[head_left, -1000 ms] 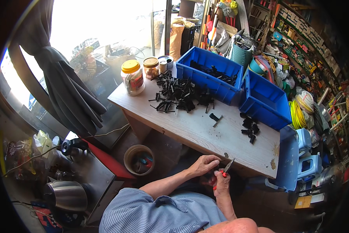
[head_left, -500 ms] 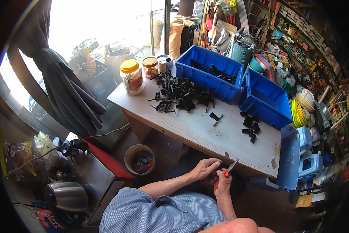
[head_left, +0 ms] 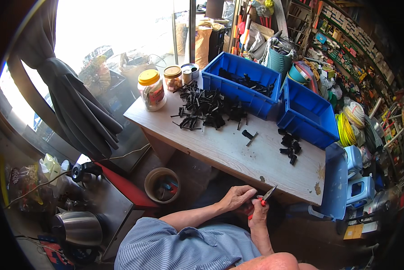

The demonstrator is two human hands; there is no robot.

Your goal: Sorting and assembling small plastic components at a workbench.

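My right hand is closed round red-handled pliers, whose pointed metal jaws angle up and to the right near the table's front edge. Just left of it, my left hand has its fingers curled together; whatever they may hold is hidden. Both hands are low, in front of the pale wooden table. On the tabletop beyond them lie a single black part with a metal stem, a small group of black pieces and a large heap of black parts.
A blue crate with black parts inside stands at the back, beside a second blue crate. Jars stand at the far left corner. A round bin is on the floor; a metal kettle sits lower left.
Both hands stay almost where they were, the pliers still in my right hand. The view has shifted very slightly; the things on the table have not moved.
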